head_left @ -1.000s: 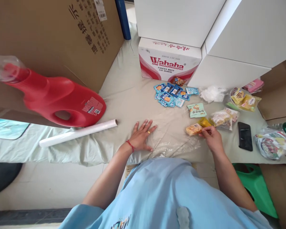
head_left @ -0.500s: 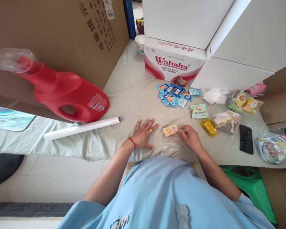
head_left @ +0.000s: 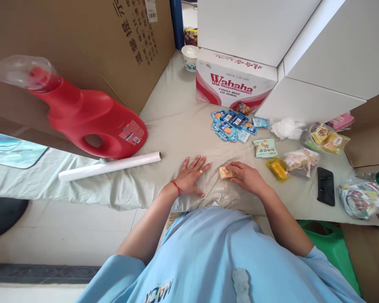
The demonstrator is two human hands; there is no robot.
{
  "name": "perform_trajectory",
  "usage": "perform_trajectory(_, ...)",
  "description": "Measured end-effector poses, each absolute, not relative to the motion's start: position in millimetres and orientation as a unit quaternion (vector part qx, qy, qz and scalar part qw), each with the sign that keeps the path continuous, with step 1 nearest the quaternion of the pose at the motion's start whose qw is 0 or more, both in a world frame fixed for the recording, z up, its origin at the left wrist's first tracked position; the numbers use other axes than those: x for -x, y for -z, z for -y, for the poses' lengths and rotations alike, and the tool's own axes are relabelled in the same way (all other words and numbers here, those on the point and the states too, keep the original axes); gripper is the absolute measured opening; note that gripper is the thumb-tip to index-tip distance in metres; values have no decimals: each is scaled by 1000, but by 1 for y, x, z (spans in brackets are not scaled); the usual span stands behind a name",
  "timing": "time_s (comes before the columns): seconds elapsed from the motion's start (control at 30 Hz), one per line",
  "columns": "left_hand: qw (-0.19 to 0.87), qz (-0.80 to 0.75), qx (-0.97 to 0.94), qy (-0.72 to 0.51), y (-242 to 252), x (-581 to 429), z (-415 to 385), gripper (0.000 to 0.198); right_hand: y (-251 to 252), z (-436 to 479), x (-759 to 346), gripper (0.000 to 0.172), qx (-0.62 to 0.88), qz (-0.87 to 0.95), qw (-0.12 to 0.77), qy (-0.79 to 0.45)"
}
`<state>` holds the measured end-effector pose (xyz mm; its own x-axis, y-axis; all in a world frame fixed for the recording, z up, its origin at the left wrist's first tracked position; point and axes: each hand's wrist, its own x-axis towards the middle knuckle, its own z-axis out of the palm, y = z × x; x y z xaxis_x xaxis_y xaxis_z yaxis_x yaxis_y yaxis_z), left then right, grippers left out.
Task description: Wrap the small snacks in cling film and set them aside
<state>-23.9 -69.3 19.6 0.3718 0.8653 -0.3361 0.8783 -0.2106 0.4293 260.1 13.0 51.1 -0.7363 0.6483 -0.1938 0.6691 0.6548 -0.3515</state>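
My left hand [head_left: 192,176] lies flat with fingers spread on a clear plastic bag [head_left: 219,193] spread over the pale green cloth [head_left: 173,126]. My right hand [head_left: 246,176] rests just to its right, fingers curled over a small orange snack packet [head_left: 223,172] that sits on the bag. A yellow packet [head_left: 278,168] and a green-and-white packet [head_left: 264,147] lie to the right of that hand.
Behind lie several blue sachets [head_left: 232,124] and a Wahaha carton [head_left: 235,84]. A red detergent jug [head_left: 88,120] and a white roll [head_left: 109,166] lie at left. A black phone [head_left: 325,186], bagged snacks [head_left: 326,138], white boxes [head_left: 322,50], a paper cup [head_left: 189,57] stand around.
My right hand picked the orange packet from beside the yellow one, carried it left and set it on the clear bag near my left hand. My left hand stayed put.
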Motion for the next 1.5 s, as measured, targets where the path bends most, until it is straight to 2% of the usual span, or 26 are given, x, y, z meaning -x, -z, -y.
perform_trajectory(0.13,279,-557,-782,5,-19,26,70,130,-55,-15,-281,48,-408,-892,16,195)
perform_trajectory(0.27,292,-553,-780,-6,-19,28,70,130,-63,-17,-283,49,-388,-888,-81,235)
perform_trajectory(0.33,303,-552,-776,-26,-18,31,70,126,-62,-16,-274,48,-362,-892,-99,252)
perform_trajectory(0.4,314,-552,-771,-57,-19,36,70,112,-55,-14,-263,47,-343,-899,-73,261)
perform_trajectory(0.47,321,-556,-761,-92,-20,42,74,90,-45,-11,-256,49,-337,-900,-40,273)
perform_trajectory(0.57,303,-567,-753,-139,-22,47,87,65,-35,-3,-267,54,-337,-889,-64,303)
perform_trajectory(0.7,272,-539,-776,-182,-21,46,117,74,-39,13,-315,47,-353,-870,-141,315)
perform_trajectory(0.83,288,-495,-796,-195,-14,36,144,69,-40,35,-361,54,-344,-883,-115,298)
perform_trajectory(0.87,291,-486,-801,-192,-11,33,148,62,-37,41,-367,50,-348,-884,-111,291)
perform_trajectory(0.97,288,-483,-804,-196,-2,28,154,28,-25,56,-373,23,-377,-880,-132,256)
perform_trajectory(1.0,289,-491,-795,-208,0,29,154,22,-23,59,-371,20,-381,-879,-142,248)
perform_trajectory(1.17,307,-552,-710,-311,-1,39,143,21,-45,47,-358,19,-353,-871,-168,297)
perform_trajectory(1.37,225,-662,-619,-358,-2,35,108,27,-64,-20,-332,23,-392,-856,-173,289)
perform_trajectory(1.5,158,-730,-564,-351,6,28,86,22,-47,-55,-317,24,-455,-850,-81,253)
